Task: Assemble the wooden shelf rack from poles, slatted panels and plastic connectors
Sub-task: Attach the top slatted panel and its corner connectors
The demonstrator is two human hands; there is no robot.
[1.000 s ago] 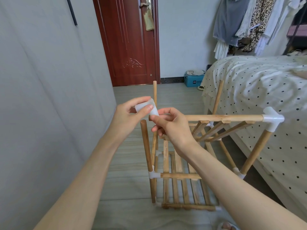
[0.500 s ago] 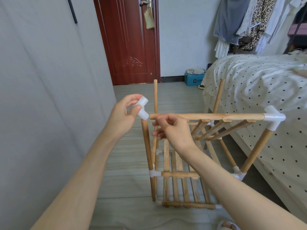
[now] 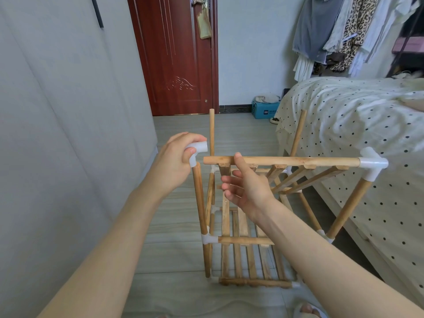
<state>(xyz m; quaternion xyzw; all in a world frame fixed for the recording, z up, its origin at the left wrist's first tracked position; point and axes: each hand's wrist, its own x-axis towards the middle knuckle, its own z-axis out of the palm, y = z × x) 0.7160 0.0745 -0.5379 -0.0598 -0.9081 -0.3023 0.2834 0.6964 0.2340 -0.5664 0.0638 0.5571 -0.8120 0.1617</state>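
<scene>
The left hand (image 3: 173, 157) grips a white connector (image 3: 196, 151) seated on top of the rack's (image 3: 241, 226) near-left pole (image 3: 200, 203). The right hand (image 3: 244, 187) hangs loosely spread just under the top rail (image 3: 280, 161), thumb against it; that rail's free end stops just beside the connector. Four upright poles show, and three slatted panels.

My arms are bare to the elbows, no sleeves; a pale slipper (image 3: 308, 311) covers my foot, toes showing.
</scene>
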